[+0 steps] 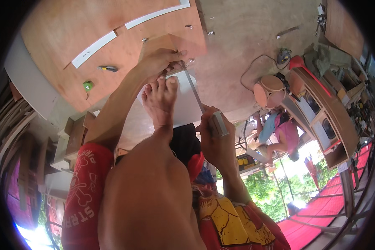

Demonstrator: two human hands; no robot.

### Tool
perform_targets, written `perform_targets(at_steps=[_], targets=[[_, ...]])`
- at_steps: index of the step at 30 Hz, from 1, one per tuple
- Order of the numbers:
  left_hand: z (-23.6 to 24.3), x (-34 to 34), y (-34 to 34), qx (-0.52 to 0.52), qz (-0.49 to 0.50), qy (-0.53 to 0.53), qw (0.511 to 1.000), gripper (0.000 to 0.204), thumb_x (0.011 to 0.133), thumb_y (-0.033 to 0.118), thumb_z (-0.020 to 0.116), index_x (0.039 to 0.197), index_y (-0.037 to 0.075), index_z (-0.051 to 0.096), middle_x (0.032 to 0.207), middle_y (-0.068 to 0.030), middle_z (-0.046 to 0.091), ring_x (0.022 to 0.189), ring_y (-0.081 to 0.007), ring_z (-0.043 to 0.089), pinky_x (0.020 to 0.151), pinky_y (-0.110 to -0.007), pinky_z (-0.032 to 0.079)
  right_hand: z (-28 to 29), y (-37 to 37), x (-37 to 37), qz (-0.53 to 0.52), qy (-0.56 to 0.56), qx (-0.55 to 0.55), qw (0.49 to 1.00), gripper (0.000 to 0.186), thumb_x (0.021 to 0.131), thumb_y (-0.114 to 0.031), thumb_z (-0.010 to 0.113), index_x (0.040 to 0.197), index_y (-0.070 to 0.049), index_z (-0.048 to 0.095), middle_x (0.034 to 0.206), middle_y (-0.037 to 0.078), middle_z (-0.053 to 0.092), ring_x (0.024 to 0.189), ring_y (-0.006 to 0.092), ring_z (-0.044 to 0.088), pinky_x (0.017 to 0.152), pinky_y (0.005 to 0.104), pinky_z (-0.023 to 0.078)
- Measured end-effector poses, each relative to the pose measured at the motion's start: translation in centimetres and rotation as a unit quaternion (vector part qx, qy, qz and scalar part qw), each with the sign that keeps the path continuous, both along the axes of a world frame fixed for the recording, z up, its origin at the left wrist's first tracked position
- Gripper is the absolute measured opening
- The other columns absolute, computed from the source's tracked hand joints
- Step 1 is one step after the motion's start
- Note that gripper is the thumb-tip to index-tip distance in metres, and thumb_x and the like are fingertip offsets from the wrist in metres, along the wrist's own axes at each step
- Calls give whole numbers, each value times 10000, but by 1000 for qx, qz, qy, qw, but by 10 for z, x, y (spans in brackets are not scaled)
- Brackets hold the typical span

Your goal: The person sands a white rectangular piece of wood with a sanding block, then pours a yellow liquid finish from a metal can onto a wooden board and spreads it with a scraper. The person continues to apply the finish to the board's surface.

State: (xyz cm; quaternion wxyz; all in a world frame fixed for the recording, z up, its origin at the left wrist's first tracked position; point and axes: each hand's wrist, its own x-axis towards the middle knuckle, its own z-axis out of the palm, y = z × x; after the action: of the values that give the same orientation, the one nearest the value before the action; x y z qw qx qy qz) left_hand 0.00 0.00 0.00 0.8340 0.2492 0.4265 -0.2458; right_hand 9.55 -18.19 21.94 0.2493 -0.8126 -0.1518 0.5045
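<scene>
A white board (185, 102) lies under my bare foot (159, 98), which presses on its near-left part. My left hand (162, 62) is curled at the board's far edge, its thumb stretched out beside the tip of a thin metal blade; its fingertips are partly hidden. In my right hand (216, 139) is the grey, blocky handle of what looks like a handsaw (193, 86). Its long narrow blade, seen nearly edge-on, runs along the board's right side up to the left fingers.
On a plywood sheet (125, 81) at the far left lie a utility knife (107, 68), a green tape measure (87, 86) and white strips (95, 49). To the right are a corded power tool (283, 56), a round stool (269, 91), wooden cabinets (323, 114) and another person (285, 131).
</scene>
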Motion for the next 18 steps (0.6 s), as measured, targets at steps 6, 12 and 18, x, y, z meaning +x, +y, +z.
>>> perform_targets(at_steps=[6,12,18], targets=[[4,-10,-7,-10,3,7,1000,453,1003,516,738,978,68,680,842,47,592,760,-62,443,609,-220,358,10,1,1,24,7,-5,1000,411,901,73,642,1311,60,644,1154,292,702,1005,493,726,812,456,593],[-2,-1,-3,-6,6,-6,1000,460,1004,519,737,998,61,691,857,39,600,774,-77,443,634,-231,371,8,7,4,19,2,-14,1000,420,884,84,641,1304,71,640,1151,299,694,1011,503,718,819,464,592],[-1,1,-1,-4,1,-15,1000,449,1018,520,717,1006,72,695,880,42,610,788,-70,460,648,-235,377,6,8,3,45,-27,-2,999,294,928,51,622,1221,53,635,1063,243,678,896,403,705,752,424,571]])
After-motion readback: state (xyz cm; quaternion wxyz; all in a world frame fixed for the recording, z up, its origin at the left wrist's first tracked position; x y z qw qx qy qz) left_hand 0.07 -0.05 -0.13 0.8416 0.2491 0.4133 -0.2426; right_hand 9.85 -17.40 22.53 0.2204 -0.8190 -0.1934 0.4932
